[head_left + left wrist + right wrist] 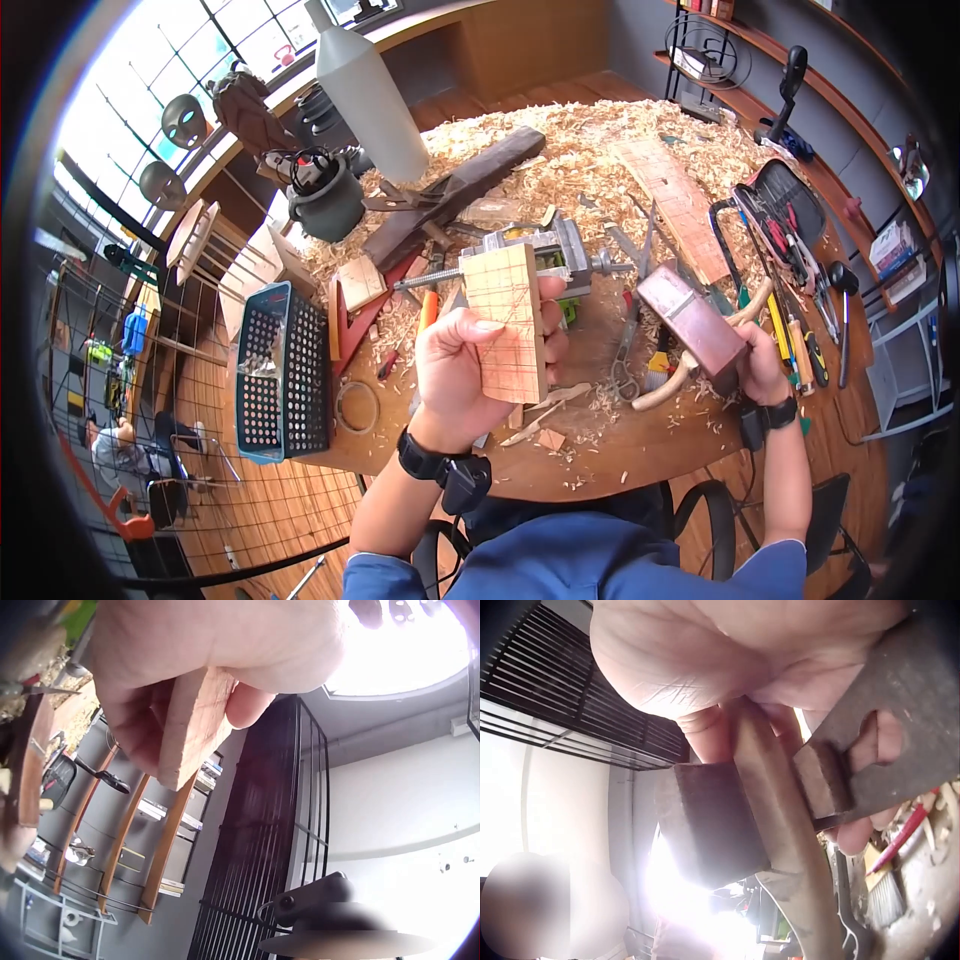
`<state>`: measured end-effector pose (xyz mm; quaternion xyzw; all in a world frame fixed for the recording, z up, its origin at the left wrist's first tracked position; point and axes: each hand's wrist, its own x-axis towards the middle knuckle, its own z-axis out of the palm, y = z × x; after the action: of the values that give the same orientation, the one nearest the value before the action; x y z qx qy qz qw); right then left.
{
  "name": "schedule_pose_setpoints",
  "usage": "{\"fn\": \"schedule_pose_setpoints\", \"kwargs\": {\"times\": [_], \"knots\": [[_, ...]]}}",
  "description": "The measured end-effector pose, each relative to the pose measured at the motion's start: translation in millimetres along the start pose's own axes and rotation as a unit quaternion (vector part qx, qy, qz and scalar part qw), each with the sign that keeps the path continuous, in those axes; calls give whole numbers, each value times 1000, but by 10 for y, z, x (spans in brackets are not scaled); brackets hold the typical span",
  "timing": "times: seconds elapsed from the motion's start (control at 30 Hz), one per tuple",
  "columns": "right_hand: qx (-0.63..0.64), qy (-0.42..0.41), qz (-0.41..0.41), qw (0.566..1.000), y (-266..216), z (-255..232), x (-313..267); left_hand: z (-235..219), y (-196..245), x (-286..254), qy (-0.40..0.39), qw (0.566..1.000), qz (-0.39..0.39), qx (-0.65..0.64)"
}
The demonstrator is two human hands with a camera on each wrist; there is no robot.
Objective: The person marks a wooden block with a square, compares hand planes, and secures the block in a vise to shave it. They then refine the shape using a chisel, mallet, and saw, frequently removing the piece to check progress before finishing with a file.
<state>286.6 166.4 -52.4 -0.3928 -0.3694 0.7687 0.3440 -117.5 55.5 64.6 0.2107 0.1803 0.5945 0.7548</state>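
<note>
Upright over the near side of the table, a small flat wooden board (503, 335) with pencil lines is held by my left hand (452, 362). The thumb lies across its face and the fingers wrap behind its far edge. My right hand (764, 362) grips a wooden hand plane (692, 318), lifted and tilted so its sole shows in the head view. In the right wrist view the plane's crossbar handle (784, 799) and slotted metal iron (922, 690) show near the palm. Behind the board stands a metal vise (560, 250), partly hidden.
Wood shavings (590, 140) cover the far half of the table. A dark timber beam (455, 195), a tall bottle (368, 100) and a perforated basket (285, 375) stand left. On the right lie a long plank (675, 205), a tool pouch (785, 205) and a brush (657, 370).
</note>
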Motion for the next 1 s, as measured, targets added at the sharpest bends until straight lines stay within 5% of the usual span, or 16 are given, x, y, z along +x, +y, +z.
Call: {"fn": "schedule_pose_setpoints", "kwargs": {"times": [0.23, 0.33, 0.47, 0.53, 0.6, 0.67, 0.73, 0.8, 0.87, 0.93, 0.97, 1.0], "knots": [[-104, 37, -50, 993, -72, -145, 55, -166, -95, -7, -4, 994, -13, -106], [-145, 63, -96, 983, -134, 69, -52, -112, -95, -18, 57, 996, -4, -71], [-241, 166, -180, 939, -162, 183, -158, -209, -100, 0, -30, 989, -52, -135], [-487, 319, -200, 788, -268, 258, -310, -206, -111, -7, -36, 988, -67, -134], [-495, 399, -351, 688, -457, 745, -504, -150, -118, -14, -26, 985, -75, -150], [-537, 321, -427, 652, -611, 1163, -704, -75, -150, -18, 5, 995, -68, -73], [-582, 155, -511, 613, -686, 1687, -734, -124, -246, 18, 30, 998, -49, 10], [-586, 16, -545, 599, -596, 2003, -580, 72, -386, -41, 50, 975, 34, 215], [-648, -79, -549, 522, -541, 2042, -396, 141, -420, -111, -6, 955, 41, 294], [-648, -96, -555, 513, -479, 2056, -297, 228, -413, -212, -16, 955, 7, 296], [-616, -84, -561, 547, -441, 2005, -242, 194, -359, -245, 2, 955, -12, 295], [-583, -73, -565, 579, -431, 1973, -199, 140, -149, -249, 7, 881, 22, 472]]}}
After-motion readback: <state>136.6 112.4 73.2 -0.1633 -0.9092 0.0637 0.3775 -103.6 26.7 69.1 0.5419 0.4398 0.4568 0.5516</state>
